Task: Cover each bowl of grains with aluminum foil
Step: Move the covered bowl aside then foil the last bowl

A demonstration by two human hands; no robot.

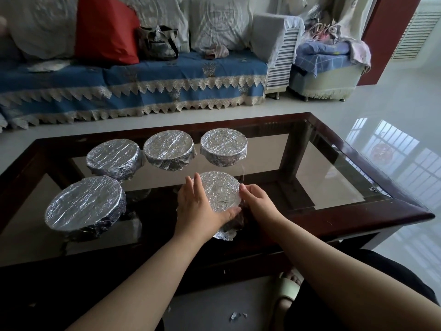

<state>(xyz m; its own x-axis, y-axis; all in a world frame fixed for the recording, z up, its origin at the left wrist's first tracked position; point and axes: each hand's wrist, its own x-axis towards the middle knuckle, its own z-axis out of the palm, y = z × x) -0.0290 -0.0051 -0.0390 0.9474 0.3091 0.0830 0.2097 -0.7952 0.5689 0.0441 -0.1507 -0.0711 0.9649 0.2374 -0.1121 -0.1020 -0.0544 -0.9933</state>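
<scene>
presently, on the glass table [334, 177]: five foil-covered bowls.

item 1, near bowl [220, 192]: front centre, foil flat over the top, loose foil crumpled down its near side. held on both flanks. left hand [198, 206] lies against its left side, fingers straight and pointing away along the rim, thumb curled round the near edge onto the foil. right hand [257, 201] grips the right side, fingers curled down over the rim, fingertips pressing the foil.

item 2, left bowl [84, 206]: front left, largest in view, fully wrapped, well apart from the hands.

items 3 to 5, back row, left to right: back-left bowl [113, 157], back-middle bowl [169, 148], back-right bowl [223, 145]. all wrapped, foil wrinkled, set just beside one another; whether they touch cannot be told. no grain shows in any bowl.

other: dark wooden frame around the glass; sofa [133, 84] beyond the table with a blue lace-edged cover, red bag [107, 29], dark tote [158, 43]; small armchair [329, 65] to its right heaped with cloth; glossy pale floor [393, 111]; foil scraps [237, 316] on the floor near a slippered foot [288, 286].
</scene>
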